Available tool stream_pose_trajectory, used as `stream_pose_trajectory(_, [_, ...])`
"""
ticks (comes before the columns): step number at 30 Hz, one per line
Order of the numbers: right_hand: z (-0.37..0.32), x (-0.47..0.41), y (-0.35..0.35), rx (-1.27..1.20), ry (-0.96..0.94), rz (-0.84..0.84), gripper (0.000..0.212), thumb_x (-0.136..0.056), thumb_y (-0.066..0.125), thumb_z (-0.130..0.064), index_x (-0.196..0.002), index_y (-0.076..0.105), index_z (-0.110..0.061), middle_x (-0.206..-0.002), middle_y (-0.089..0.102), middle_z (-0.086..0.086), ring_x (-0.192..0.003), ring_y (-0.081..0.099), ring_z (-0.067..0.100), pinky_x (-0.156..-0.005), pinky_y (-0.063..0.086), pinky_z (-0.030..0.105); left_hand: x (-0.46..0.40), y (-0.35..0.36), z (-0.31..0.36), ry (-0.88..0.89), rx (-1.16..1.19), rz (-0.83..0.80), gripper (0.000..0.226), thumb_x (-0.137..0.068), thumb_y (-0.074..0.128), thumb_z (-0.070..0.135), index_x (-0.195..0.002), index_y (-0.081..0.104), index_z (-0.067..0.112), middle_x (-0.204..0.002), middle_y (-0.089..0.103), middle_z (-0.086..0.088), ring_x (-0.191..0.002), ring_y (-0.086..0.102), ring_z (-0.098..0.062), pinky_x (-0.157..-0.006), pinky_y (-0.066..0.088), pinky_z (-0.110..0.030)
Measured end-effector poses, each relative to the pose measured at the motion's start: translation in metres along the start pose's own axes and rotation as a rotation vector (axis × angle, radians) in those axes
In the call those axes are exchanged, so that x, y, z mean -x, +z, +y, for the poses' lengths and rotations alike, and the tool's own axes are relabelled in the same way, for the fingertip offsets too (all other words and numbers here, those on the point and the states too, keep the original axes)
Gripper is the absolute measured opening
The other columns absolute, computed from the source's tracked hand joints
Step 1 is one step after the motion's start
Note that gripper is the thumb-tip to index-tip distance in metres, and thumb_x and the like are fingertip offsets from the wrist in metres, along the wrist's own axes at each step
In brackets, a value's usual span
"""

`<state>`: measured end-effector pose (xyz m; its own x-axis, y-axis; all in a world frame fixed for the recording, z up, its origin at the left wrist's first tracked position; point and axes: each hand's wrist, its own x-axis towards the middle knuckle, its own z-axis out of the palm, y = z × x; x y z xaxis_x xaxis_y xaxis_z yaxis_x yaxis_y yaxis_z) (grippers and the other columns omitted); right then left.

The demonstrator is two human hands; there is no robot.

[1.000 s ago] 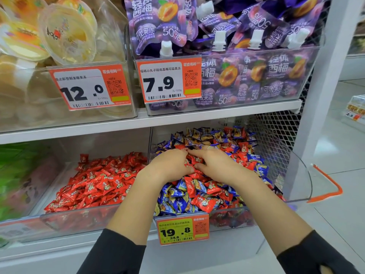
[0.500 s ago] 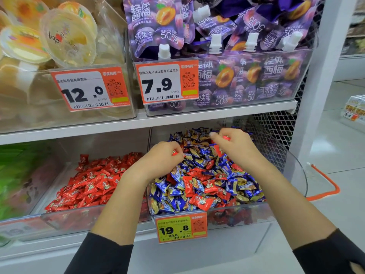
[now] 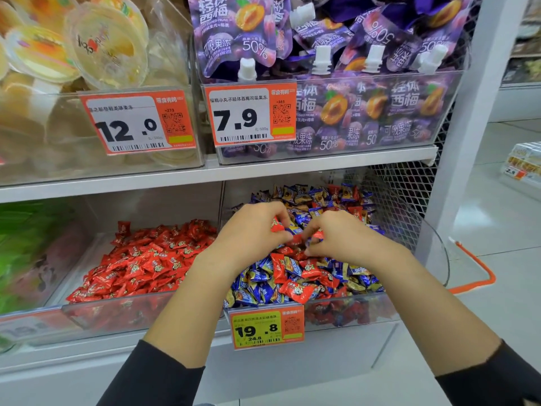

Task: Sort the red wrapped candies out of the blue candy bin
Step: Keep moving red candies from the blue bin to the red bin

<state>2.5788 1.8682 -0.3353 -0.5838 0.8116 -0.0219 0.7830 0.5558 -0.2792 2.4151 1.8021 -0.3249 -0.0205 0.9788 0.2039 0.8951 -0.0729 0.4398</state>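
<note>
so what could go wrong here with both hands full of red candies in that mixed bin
1. The left hand and right hand each pinch several red candies; one could slip back into the mixed bin.
2. Blue candies lie tight against the reds, so one may get scooped along into the all-red bin.

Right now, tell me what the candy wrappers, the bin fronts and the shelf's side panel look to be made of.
Red and blue candy wrappers: glossy printed film, probably plastic; they crinkle and catch the light.
Clear front wall of the mixed candy bin: transparent rigid plastic, likely acrylic; candies show through it.
Mesh side panel: seemingly metal lattice, pale painted finish.
</note>
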Motion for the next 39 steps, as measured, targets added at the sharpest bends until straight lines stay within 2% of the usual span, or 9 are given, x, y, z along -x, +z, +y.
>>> stream_pose_trajectory(4, [0.003, -0.004, 0.006, 0.089, -0.013, 0.003, 0.065, -0.080, 0.074, -0.039, -0.138, 0.050, -0.023, -0.132, 0.059, 0.001, -0.120, 0.054, 0.021, -0.094, 0.045, 0.032, -0.010, 0.017, 0.006, 0.012, -0.236, -0.128, 0.052, -0.080, 0.072, 0.042, -0.128, 0.057, 0.027, -0.126, 0.061, 0.003, -0.116, 0.055, -0.019, -0.087, 0.048, -0.036])
stream_pose_trajectory(9, [0.001, -0.007, 0.025, 0.115, -0.152, -0.044, 0.057, -0.082, 0.070, -0.028, -0.135, 0.049, -0.029, -0.111, 0.063, 0.005, -0.105, 0.057, 0.023, -0.071, 0.039, 0.029, -0.018, 0.026, 0.006, -0.002, -0.435, -0.203, 0.034, -0.085, 0.065, 0.040, -0.112, 0.062, 0.021, -0.104, 0.064, 0.000, -0.095, 0.060, -0.021, -0.056, 0.036, -0.028])
stream_pose_trajectory(13, [0.003, -0.010, 0.035, 0.093, -0.167, 0.010, 0.047, -0.085, 0.064, -0.024, -0.131, 0.051, -0.025, -0.116, 0.058, 0.008, -0.108, 0.056, 0.026, -0.081, 0.046, 0.033, -0.016, 0.026, 0.007, 0.003, -0.459, -0.195, 0.023, -0.086, 0.055, 0.025, -0.108, 0.062, 0.019, -0.093, 0.063, 0.000, -0.078, 0.057, -0.020, -0.045, 0.026, -0.026])
stream_pose_trajectory(20, [0.007, -0.011, 0.022, -0.054, -0.104, 0.088, 0.027, -0.092, 0.060, -0.038, -0.114, 0.065, -0.024, -0.095, 0.068, 0.001, -0.086, 0.062, 0.017, -0.068, 0.044, 0.028, -0.009, 0.010, -0.003, -0.019, -0.215, -0.007, 0.030, -0.091, 0.055, 0.033, -0.120, 0.061, 0.034, -0.119, 0.064, 0.007, -0.107, 0.058, -0.016, -0.077, 0.046, -0.031])
stream_pose_trajectory(25, [0.002, -0.007, -0.005, -0.392, -0.054, 0.131, 0.036, -0.092, 0.054, -0.050, -0.105, 0.063, -0.017, -0.087, 0.067, 0.006, -0.072, 0.060, 0.020, -0.065, 0.047, 0.037, 0.007, -0.022, -0.019, -0.050, 0.210, 0.152, 0.010, -0.090, 0.059, 0.034, -0.095, 0.067, 0.037, -0.092, 0.067, 0.018, -0.090, 0.061, -0.005, -0.080, 0.049, -0.029])
stream_pose_trajectory(29, [-0.045, -0.005, -0.009, -0.479, -0.182, 0.050, 0.028, -0.095, 0.052, -0.044, -0.099, 0.061, -0.018, -0.069, 0.050, -0.009, -0.047, 0.044, 0.000, -0.048, 0.033, 0.015, 0.038, -0.052, -0.060, -0.175, 0.269, 0.194, 0.014, -0.091, 0.057, 0.027, -0.088, 0.066, 0.038, -0.087, 0.067, 0.015, -0.082, 0.062, -0.006, -0.066, 0.044, -0.017])
stream_pose_trajectory(33, [-0.120, -0.023, 0.006, -0.410, -0.342, -0.007, 0.015, -0.095, 0.053, -0.041, -0.087, 0.058, -0.028, -0.073, 0.054, -0.009, -0.064, 0.049, 0.007, -0.058, 0.036, 0.026, 0.056, -0.070, -0.118, -0.416, 0.313, 0.368, 0.011, -0.087, 0.062, 0.021, -0.085, 0.069, 0.029, -0.092, 0.069, 0.007, -0.094, 0.062, -0.016, -0.079, 0.046, -0.029])
stream_pose_trajectory(37, [-0.174, -0.062, 0.023, -0.204, -0.377, -0.001, 0.033, -0.092, 0.056, -0.040, -0.108, 0.062, -0.012, -0.101, 0.065, 0.006, -0.097, 0.058, 0.024, -0.076, 0.043, 0.034, 0.063, -0.065, -0.143, -0.566, 0.554, 0.398, 0.015, -0.088, 0.066, 0.028, -0.095, 0.069, 0.016, -0.079, 0.066, 0.006, -0.086, 0.064, -0.018, -0.073, 0.046, -0.031])
stream_pose_trajectory(39, [-0.182, -0.073, 0.026, -0.145, -0.385, -0.049, 0.050, -0.088, 0.059, -0.049, -0.128, 0.055, -0.020, -0.122, 0.062, 0.004, -0.116, 0.054, 0.023, -0.091, 0.044, 0.033, 0.067, -0.065, -0.145, -0.586, 0.686, 0.384, 0.035, -0.087, 0.066, 0.037, -0.114, 0.065, 0.014, -0.097, 0.069, 0.002, -0.089, 0.063, -0.011, -0.080, 0.047, -0.028])
